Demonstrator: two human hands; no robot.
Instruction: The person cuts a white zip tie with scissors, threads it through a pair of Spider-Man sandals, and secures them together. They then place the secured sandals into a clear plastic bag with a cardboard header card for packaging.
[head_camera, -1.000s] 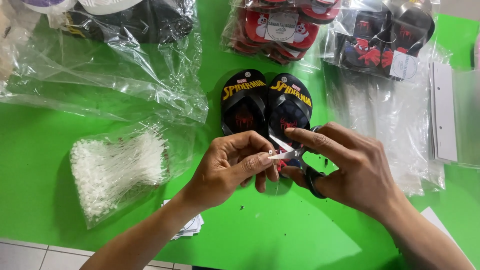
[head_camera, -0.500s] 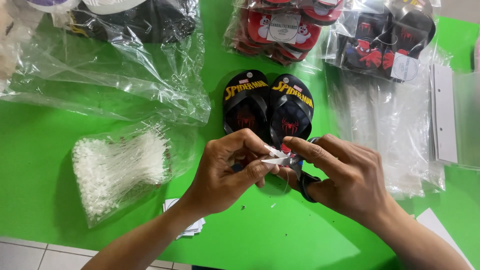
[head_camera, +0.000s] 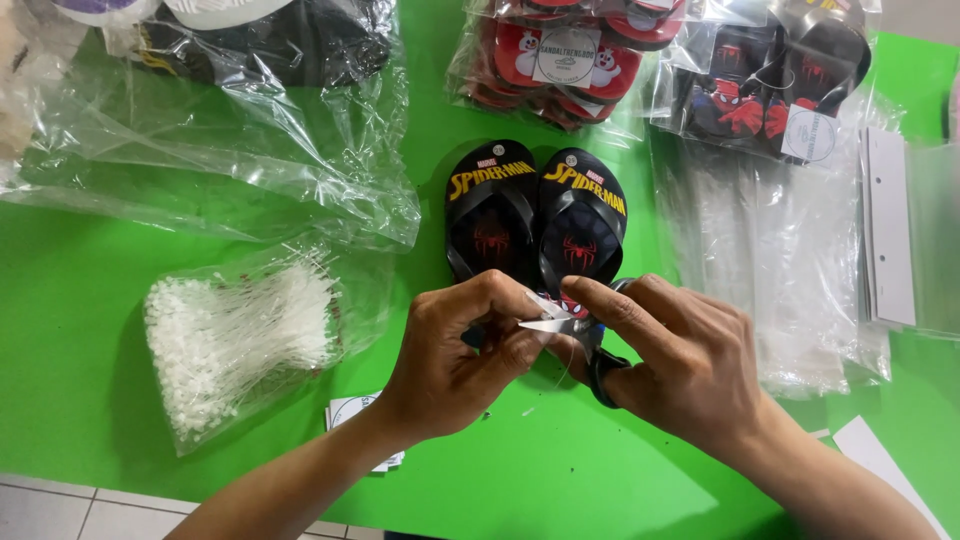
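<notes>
Barely shifted, our left hand (head_camera: 455, 355) pinches a small tag (head_camera: 548, 322); our right hand (head_camera: 680, 360) grips scissors (head_camera: 600, 362) over black sandals (head_camera: 535, 215).

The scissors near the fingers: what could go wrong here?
The scissors blades sit right between the left hand and the right hand, so a fingertip could get nicked. They work just over the sandals, so a slip might perhaps cut a strap.

Sandals (head_camera: 535, 215) lie mid-surface (head_camera: 80, 300), just behind both hands. Bag of ties (head_camera: 235, 340) left of them; stacked bags (head_camera: 790, 270) right.
</notes>
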